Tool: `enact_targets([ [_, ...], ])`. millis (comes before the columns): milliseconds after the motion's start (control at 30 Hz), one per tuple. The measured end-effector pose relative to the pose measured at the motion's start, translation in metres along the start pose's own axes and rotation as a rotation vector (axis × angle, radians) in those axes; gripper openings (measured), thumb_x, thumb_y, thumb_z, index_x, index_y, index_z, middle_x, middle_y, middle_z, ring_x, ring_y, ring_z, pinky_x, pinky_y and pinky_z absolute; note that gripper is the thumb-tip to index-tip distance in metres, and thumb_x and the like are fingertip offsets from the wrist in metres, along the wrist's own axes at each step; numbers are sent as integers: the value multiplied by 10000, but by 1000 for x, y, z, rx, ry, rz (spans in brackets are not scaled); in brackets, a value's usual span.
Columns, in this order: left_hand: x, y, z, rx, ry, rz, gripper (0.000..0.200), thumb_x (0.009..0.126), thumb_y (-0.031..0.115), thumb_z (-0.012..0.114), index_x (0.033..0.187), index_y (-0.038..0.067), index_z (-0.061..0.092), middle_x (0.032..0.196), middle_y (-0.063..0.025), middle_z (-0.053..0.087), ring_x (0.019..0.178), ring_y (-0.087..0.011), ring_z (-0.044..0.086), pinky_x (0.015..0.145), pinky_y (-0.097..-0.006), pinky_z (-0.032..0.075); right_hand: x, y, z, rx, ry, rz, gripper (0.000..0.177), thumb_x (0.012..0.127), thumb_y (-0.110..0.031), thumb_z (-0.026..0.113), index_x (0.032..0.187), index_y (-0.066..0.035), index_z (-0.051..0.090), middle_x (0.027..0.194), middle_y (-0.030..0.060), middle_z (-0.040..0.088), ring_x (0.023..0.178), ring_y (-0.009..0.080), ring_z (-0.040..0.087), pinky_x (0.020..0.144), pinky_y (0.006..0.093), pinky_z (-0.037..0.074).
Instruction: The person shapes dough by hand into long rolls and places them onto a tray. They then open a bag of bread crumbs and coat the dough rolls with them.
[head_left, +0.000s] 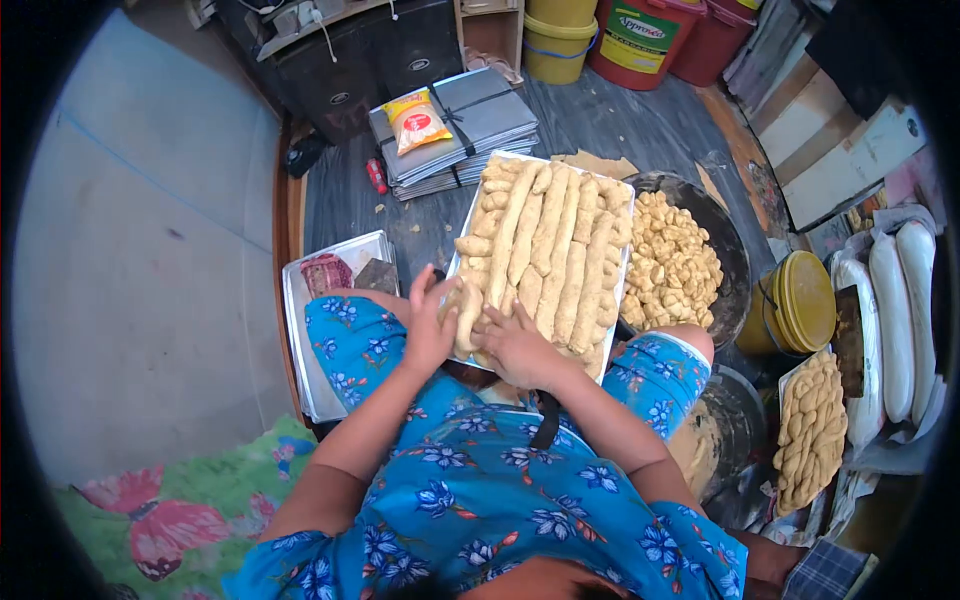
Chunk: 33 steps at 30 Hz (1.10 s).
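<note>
Your L hand [430, 325] and R hand [518, 347] are either side of a short dough roll [468, 318] at the near-left corner of the white-rimmed tray [516, 155], which sits in front of you, between your knees. R fingers are spread and laid low by the roll, not clenched; L fingers are parted and loosely bent, tips at the dough, but can't tell if they pinch it. Roll prob. handles soft and fairly light, a bit tacky, apt to stretch or dent, so best held w/ flat fingers under both ends, no hard squeeze mid-length. Long dough strips [552, 235] next to it look matte, tan and lumpy, packed side by side; lifting one by a single end would likely make it sag or tear. To the R, a dark round basin [741, 250] holds knobbly dough pieces [672, 262]; beyond, braided dough [810, 430] shows plump, overlapping folds.
</note>
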<state>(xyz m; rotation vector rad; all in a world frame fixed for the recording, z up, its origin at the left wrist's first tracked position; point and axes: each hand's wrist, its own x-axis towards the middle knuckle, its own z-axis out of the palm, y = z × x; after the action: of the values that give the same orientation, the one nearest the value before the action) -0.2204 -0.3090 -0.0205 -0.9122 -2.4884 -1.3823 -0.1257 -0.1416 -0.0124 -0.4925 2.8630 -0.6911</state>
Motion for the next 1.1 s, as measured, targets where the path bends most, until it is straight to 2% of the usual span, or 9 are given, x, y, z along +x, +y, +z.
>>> enact_targets([
  [67,-9,-20,33,-772,7,-544,389,920,71,496,1301,-4,500,1328,-205,492,1249,-297,461,1090,-359,291,-7,-1,1,-27,31,-18,399,875,-208,529,1261,-114,572,1339,52,516,1393,258,292,1148,567,99],
  [100,-12,-21,37,-546,-75,-443,450,976,196,446,1349,-55,422,1369,-188,466,1283,-274,420,1093,-344,285,-11,0,7,-14,76,-37,394,876,-219,532,1254,-115,578,1335,49,516,1393,260,291,1149,565,99],
  [333,-9,3,42,-288,-101,11,485,977,254,440,1356,-47,414,1385,-227,441,1307,-333,403,1099,-377,280,-16,0,3,97,96,-10,372,862,-246,566,1209,-120,607,1301,71,524,1384,284,297,1154,546,100],
  [633,-3,-9,58,237,60,-122,472,885,174,577,1301,-14,457,1217,-216,503,1156,-376,466,1004,-412,368,-24,3,3,184,159,-56,383,835,-210,598,1207,-123,591,1265,105,546,1333,311,374,1145,540,152],
  [733,-13,-26,58,203,-52,-219,442,879,168,583,1275,-3,488,1150,-205,513,1118,-379,465,992,-426,356,-32,9,5,295,173,-38,360,837,-203,594,1188,-124,597,1225,128,569,1299,313,419,1142,539,160],
  [767,-12,-22,56,-91,-37,-265,381,888,163,567,1228,-4,528,1140,-207,514,1153,-380,437,1030,-457,303,-34,10,6,322,189,-38,356,837,-198,592,1185,-124,597,1209,131,576,1279,314,436,1141,537,168],
  [867,-8,-7,60,-129,52,-146,340,906,147,540,1218,15,556,1202,-207,511,1205,-370,404,1053,-470,264,-38,12,9,387,225,-44,349,837,-189,587,1179,-121,598,1163,136,595,1210,312,489,1126,534,204],
  [967,-7,-41,80,316,17,17,344,929,144,500,1255,53,556,1322,-181,485,1266,-355,375,1061,-474,253,-38,12,2,420,204,-53,360,837,-181,588,1190,-114,592,1158,125,602,1164,306,520,1093,528,260],
  [1100,-1,-54,83,521,-264,-137,453,990,261,385,1419,116,407,1545,-131,228,1441,-341,110,1109,-596,47,-46,11,-1,484,215,-52,366,844,-168,593,1203,-96,584,1187,113,598,1123,309,533,1018,488,349],
])
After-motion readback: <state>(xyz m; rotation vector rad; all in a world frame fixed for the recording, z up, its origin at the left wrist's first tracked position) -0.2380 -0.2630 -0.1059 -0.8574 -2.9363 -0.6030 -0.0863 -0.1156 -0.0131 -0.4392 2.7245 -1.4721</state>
